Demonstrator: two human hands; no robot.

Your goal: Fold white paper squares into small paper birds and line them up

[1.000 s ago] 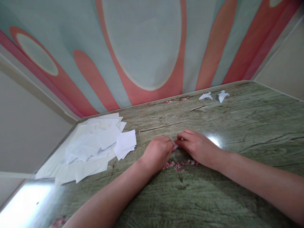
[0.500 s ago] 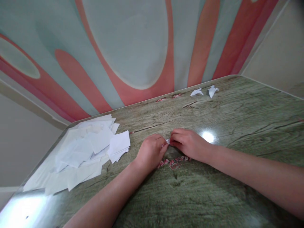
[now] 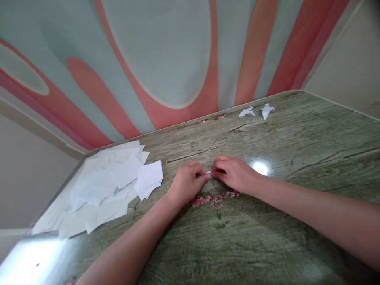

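Observation:
Between my two hands is a small folded piece of white paper point(image 3: 209, 173), mostly covered by my fingers. My left hand point(image 3: 188, 183) pinches its left end with thumb and fingertips. From the other side my right hand point(image 3: 231, 171) grips the right end, fingers bent and closed. Both hands stay low over the wood-patterned table point(image 3: 252, 233), close together near the middle. The exact shape of the folded paper cannot be made out.
On the left lies a spread heap of white paper sheets point(image 3: 103, 186), with a small stack of square papers point(image 3: 149, 176) at its right edge. Two folded paper figures, one point(image 3: 246, 112) beside another point(image 3: 267, 111), sit near the back edge. Behind rises a patterned wall point(image 3: 160, 51).
The fingers of both hands have shifted slightly on the paper, and a gap shows between my left thumb and fingers. The whole view has tilted a little.

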